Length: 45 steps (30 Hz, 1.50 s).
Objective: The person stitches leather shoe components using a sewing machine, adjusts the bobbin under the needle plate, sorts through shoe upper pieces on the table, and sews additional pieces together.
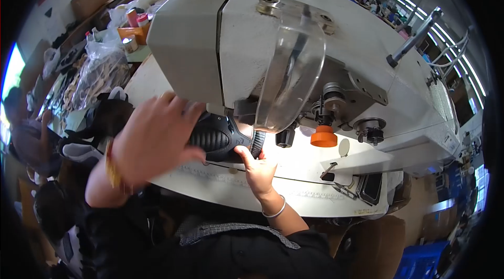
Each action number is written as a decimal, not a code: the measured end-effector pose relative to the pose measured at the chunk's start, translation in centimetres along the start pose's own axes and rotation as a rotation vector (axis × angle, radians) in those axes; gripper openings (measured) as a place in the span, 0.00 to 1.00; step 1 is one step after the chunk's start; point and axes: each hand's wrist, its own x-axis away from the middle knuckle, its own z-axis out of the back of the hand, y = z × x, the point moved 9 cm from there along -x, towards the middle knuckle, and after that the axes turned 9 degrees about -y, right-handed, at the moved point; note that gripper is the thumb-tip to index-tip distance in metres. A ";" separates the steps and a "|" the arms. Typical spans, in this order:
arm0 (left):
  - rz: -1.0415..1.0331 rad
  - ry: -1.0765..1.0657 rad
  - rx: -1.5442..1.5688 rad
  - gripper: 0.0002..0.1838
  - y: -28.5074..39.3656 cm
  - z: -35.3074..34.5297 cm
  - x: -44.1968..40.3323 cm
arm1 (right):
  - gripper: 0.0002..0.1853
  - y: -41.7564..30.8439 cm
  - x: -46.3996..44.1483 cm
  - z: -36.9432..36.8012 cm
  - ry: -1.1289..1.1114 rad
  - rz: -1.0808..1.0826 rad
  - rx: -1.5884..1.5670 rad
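A black shoe upper (212, 134) with a ribbed panel lies under the head of a large pale sewing machine (252, 32). My right hand (261, 174), with a pale bangle at the wrist, grips the upper's near right edge, thumb on top. My left hand (152, 137), blurred by motion, is over the upper's left side, thumb apart from the fingers. Nothing shows in its grasp, and whether it touches the upper cannot be made out. The needle area is hidden behind the machine head and a clear plastic guard (291, 69).
An orange knob (324, 136) sits low on the machine. On the worktable's (226, 176) right lie small scissors (344, 190) and a dark phone-like object (370, 188). Black-and-white shoe parts (84, 147) are piled at left, beside plastic bags (102, 69). A blue crate (422, 260) stands lower right.
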 end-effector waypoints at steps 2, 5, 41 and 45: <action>0.083 0.210 -0.255 0.42 2.9 -0.7 2.6 | 0.07 2.2 0.3 -0.3 -0.087 -0.130 -0.116; 0.122 0.278 -0.183 0.42 1.2 -3.2 0.9 | 0.08 5.7 1.2 -0.4 -0.240 -0.309 -0.114; -0.055 0.474 -0.289 0.21 5.2 -8.0 2.8 | 0.07 -0.6 3.2 1.1 -0.229 -0.238 -0.007; -0.098 0.434 -0.239 0.22 3.9 -7.7 1.9 | 0.07 -1.1 2.6 0.4 -0.152 -0.255 -0.057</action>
